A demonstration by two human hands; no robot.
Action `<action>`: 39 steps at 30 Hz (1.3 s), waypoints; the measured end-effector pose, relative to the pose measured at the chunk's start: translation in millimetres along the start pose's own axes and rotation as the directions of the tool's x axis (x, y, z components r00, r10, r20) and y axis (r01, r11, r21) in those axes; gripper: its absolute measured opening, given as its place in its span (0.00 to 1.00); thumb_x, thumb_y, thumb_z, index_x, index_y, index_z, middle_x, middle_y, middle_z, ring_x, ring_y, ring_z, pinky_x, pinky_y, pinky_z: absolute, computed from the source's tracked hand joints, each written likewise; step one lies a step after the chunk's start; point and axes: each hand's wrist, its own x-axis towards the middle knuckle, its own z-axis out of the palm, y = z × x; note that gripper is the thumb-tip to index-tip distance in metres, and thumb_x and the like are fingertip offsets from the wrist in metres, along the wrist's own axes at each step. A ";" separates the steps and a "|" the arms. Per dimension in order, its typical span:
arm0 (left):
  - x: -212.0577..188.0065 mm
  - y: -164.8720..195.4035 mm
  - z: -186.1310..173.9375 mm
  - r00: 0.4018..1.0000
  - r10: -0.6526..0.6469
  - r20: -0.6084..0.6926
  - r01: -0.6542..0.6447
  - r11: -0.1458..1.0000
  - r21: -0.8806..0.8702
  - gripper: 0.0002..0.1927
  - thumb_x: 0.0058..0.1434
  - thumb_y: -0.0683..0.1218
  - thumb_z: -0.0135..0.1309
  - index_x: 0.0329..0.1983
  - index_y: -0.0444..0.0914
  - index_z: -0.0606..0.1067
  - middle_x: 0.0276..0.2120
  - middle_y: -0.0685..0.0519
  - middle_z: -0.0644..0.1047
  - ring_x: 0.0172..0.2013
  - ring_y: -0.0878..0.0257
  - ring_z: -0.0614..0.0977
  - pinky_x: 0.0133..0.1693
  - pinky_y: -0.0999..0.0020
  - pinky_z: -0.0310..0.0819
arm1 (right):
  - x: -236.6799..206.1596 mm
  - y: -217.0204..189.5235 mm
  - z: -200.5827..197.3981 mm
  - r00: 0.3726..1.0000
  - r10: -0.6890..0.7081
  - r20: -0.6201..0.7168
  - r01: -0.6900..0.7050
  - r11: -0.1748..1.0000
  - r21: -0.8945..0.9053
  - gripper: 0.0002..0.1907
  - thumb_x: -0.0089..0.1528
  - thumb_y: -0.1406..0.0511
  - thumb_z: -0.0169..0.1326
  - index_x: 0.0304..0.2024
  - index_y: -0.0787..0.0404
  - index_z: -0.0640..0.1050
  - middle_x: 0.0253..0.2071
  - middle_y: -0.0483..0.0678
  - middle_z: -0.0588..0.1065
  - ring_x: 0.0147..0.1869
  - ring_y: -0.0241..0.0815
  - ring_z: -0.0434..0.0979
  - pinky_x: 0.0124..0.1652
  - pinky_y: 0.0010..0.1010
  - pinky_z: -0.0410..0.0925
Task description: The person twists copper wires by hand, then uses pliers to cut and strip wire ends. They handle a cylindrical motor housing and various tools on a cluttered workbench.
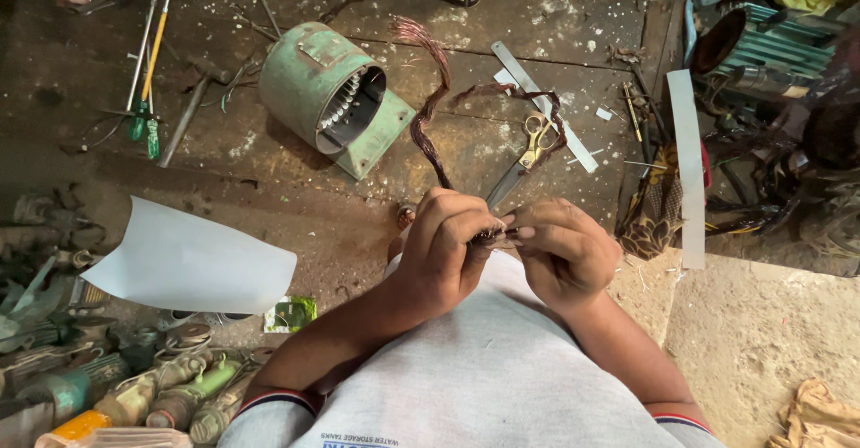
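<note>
While the head view looks down, the left hand point(441, 249) clamps a copper wire coil point(428, 116) at its lower end, and the right hand point(566, 249) pinches its strands; separating them likely needs finer fingertip pulls, above the worktop point(269, 179).

The work surface was a dark, stained wooden floor point(555, 18) of broad boards, flecked with pale specks and scuffed grey toward the left. On the near right it gave way to bare, sandy concrete point(761, 340), lighter and rough. Light fell softly and evenly from above, with dim shadow gathered along the far left and the right edge. No wall or window showed anywhere.
</note>
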 end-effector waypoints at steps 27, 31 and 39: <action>-7.0 -0.6 7.7 0.983 -0.181 0.010 0.174 0.927 -0.333 0.07 0.76 0.42 0.50 0.51 0.35 0.66 0.43 0.48 0.71 0.40 0.62 0.74 0.39 0.69 0.73 | -3.5 -0.1 -0.5 0.999 -0.036 -0.016 0.036 0.999 0.024 0.15 0.57 0.80 0.61 0.42 0.65 0.71 0.38 0.56 0.78 0.41 0.49 0.83 0.43 0.39 0.78; -6.8 -1.5 8.4 0.985 -0.174 0.010 0.168 0.930 -0.328 0.07 0.76 0.42 0.50 0.50 0.35 0.66 0.43 0.48 0.71 0.40 0.62 0.74 0.41 0.68 0.72 | -4.6 1.0 0.0 0.999 -0.043 -0.024 0.043 0.999 0.028 0.16 0.58 0.80 0.62 0.42 0.65 0.71 0.38 0.56 0.79 0.41 0.49 0.84 0.43 0.38 0.78; -6.9 -2.5 12.3 0.983 -0.183 0.018 0.178 0.922 -0.344 0.07 0.76 0.41 0.51 0.51 0.35 0.66 0.43 0.48 0.71 0.40 0.62 0.74 0.40 0.69 0.73 | -6.7 2.1 -4.8 0.999 -0.026 -0.019 0.025 0.999 -0.028 0.17 0.57 0.79 0.63 0.42 0.64 0.71 0.38 0.55 0.78 0.41 0.48 0.83 0.42 0.37 0.77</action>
